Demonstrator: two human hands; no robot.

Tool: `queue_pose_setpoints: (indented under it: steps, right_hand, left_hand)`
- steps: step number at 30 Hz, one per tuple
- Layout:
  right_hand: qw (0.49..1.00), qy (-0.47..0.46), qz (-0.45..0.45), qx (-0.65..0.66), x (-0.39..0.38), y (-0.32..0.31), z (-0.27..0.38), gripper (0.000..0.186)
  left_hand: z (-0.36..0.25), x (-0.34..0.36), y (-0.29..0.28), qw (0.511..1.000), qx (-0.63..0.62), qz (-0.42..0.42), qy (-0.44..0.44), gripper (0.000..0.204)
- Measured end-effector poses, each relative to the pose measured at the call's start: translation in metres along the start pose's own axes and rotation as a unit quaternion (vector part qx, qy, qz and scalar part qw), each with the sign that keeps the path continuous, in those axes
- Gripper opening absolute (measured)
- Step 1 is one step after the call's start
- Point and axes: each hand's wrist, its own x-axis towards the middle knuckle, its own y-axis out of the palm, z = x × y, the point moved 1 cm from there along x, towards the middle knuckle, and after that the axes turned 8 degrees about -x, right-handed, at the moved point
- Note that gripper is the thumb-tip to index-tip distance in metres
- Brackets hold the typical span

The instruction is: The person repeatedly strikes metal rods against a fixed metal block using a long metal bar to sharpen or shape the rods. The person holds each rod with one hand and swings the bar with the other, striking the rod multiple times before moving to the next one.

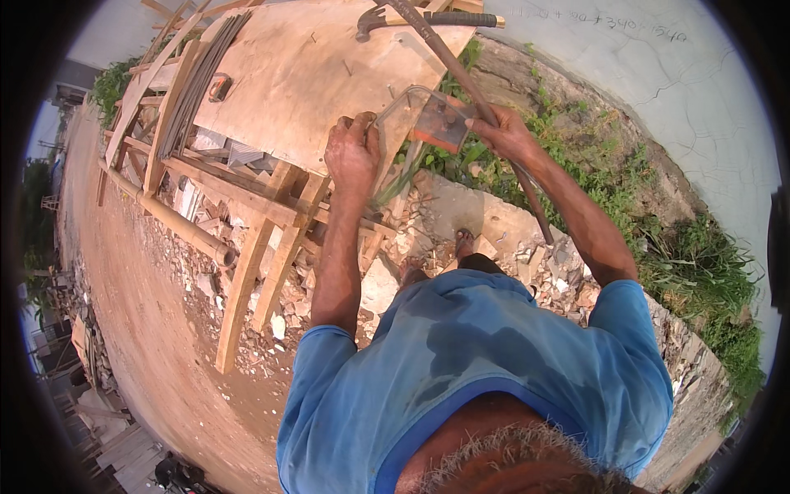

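Observation:
My left hand (pixel 352 152) is closed at the near edge of the plywood board (pixel 304 82), with one end of a thin bent metal rod (pixel 403 97) in its fingers. The rod arches over to a small red and dark block (pixel 442 123) at the board's right edge, slightly blurred. My right hand (pixel 504 136) is beside that block, closed around a long rusty metal bar (pixel 453 62). The bar slants from the top of the view down past my right forearm. Its grip is partly hidden by the bar.
A claw hammer (pixel 428 20) lies on the board's far side, where nails stick up. At left are a tape measure (pixel 218 86) and a bundle of thin rods (pixel 197 90). Timber legs (pixel 247 288), broken rubble (pixel 387 284), weeds (pixel 576 140) and a pale wall (pixel 699 107) surround me.

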Motion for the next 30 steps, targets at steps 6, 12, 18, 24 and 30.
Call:
queue_pose_setpoints:
  steps: [6, 12, 18, 24, 30]
  right_hand:
    - [0.997, 0.063, 0.039, 0.022, 0.003, 0.002, -0.002, 0.027]
    - [0.988, 0.105, 0.073, 0.089, 0.005, 0.001, -0.004, 0.028]
    - [0.982, 0.114, 0.104, 0.105, 0.013, -0.002, -0.014, 0.025]
    - [0.989, 0.056, 0.079, 0.116, 0.014, 0.009, -0.032, 0.026]
    - [0.988, 0.067, 0.067, 0.119, 0.014, 0.012, -0.033, 0.027]
  left_hand:
    - [0.003, -0.004, 0.007, 1.0, 0.03, -0.007, 0.002, 0.016]
    - [-0.002, 0.01, 0.018, 0.998, 0.064, 0.012, -0.012, 0.016]
    - [-0.001, 0.008, 0.024, 0.995, 0.079, 0.034, -0.049, 0.019]
    - [0.007, 0.007, 0.035, 0.999, 0.019, -0.008, -0.029, 0.023]
    - [0.006, 0.028, 0.055, 0.999, -0.015, 0.026, -0.023, 0.027]
